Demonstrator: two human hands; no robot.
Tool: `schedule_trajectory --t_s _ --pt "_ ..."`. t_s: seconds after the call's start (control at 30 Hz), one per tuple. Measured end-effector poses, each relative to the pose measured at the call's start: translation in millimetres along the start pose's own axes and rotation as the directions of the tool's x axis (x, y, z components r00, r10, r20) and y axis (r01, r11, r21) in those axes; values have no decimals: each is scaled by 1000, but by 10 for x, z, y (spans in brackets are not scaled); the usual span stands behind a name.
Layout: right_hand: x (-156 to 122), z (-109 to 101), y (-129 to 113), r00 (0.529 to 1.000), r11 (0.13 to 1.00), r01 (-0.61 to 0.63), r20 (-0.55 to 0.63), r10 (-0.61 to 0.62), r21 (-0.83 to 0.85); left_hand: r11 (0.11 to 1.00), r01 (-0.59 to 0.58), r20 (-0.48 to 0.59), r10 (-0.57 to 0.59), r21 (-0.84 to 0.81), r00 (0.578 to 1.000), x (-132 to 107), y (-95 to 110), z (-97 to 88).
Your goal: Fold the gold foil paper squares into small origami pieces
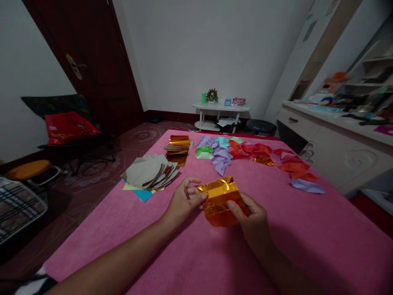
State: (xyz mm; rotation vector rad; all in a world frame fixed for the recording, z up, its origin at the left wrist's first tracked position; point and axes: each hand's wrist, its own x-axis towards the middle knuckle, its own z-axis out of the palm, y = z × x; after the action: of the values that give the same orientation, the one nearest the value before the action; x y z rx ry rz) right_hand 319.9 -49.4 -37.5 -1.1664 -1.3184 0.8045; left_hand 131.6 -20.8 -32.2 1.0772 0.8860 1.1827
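Pink-covered table [307, 246] across the near and centre field, running from the near edge to the far middle. Dark red door [89, 69] at far left, white wall behind. White cabinet [337, 151] with drawer along the right, cluttered on top. Dark chair [61, 110] at left carrying a red cushion [69, 128]; orange stool [27, 169] nearer left. Small white side table [221, 110] against the far wall, bearing a small plant and other small items too small to identify. On the table, left of centre: fanned stack of grey-backed paper sheets [149, 174], with blue and yellow sheets showing beneath its near edge. Just beyond it: stack of gold foil sheets [178, 145]. Far centre: cluster of folded paper shapes in lilac, green and pale blue [215, 152]. To the right of these: red and orange folded shapes [276, 157] trailing toward the right edge, one small gold folded piece among them, one lilac piece [307, 186] at the near right end of the row. Centre, near: gold foil paper [221, 200], partly folded, held just above the table surface between both hands. Left hand [184, 201] gripping the left edge of the foil, thumb and fingertips pinched on it. Right hand [253, 221] grasping the near right corner, thumb pressed on the top face, fingers beneath. Both forearms entering from the near edge.
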Motion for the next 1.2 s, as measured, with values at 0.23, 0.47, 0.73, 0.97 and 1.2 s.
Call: schedule_trajectory --t_s 0.23,0.47,0.73,0.97,1.2 --pt "50 3 71 997 989 5 -74 6 149 976 -51 31 46 211 998 61 -29 -13" --pt "59 -42 125 972 979 200 -114 -203 -40 984 -62 11 61 168 998 -40 11 -5" --pt "27 -22 60 988 991 132 73 -135 34 998 -56 -19 56 1 998 -79 -27 113" --pt "59 -22 85 987 982 13 156 -43 187 998 31 62 -34 49 997 -72 -37 47" --pt "36 6 75 954 931 -182 286 90 315 986 -149 182 133 76 974 -42 -93 10"
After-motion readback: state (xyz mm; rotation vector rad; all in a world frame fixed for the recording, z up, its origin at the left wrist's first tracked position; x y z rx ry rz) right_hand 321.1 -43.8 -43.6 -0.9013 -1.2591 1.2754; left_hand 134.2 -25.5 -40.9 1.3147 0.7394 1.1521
